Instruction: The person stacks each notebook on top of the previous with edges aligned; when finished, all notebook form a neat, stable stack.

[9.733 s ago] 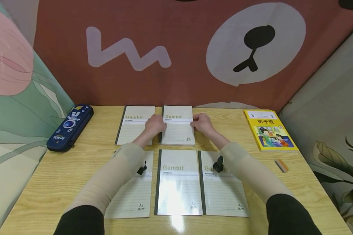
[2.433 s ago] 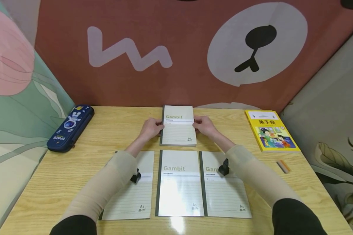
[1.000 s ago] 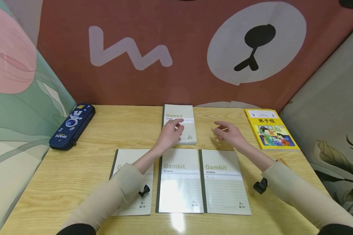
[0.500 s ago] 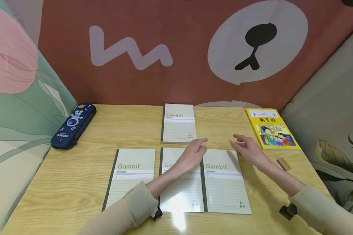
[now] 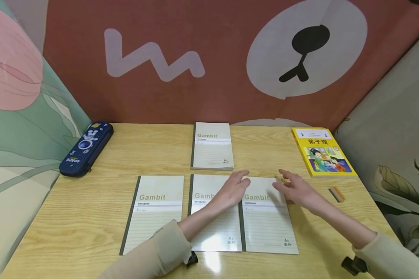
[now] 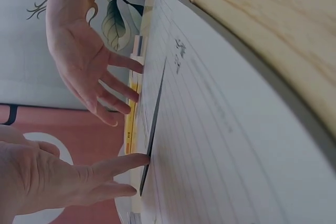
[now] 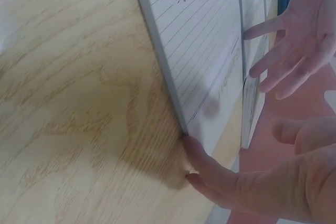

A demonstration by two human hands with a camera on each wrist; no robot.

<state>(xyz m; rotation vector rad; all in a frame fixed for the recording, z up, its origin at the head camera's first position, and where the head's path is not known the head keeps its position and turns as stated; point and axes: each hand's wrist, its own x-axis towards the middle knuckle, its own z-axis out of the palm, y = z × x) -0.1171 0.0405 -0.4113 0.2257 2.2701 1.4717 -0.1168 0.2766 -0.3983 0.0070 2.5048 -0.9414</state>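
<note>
Three Gambit notebooks lie in a front row: a left one, a middle one and a right one. Behind the middle one sits a Gambit notebook stack. My left hand hovers over the seam between the middle and right notebooks, fingers extended and holding nothing. Beside the right notebook's top right corner is my right hand, fingers loosely spread. In the right wrist view a fingertip of it is right at that notebook's edge.
A navy space-themed pencil case lies at the back left of the wooden table. At the back right is a yellow picture-cover book, with a small striped block in front of it. A brown wall panel rises behind.
The back left notebook has gone from its place, and the remaining back pile looks thicker. Both hands have let go of that pile and moved forward and right, to the front right notebook.
</note>
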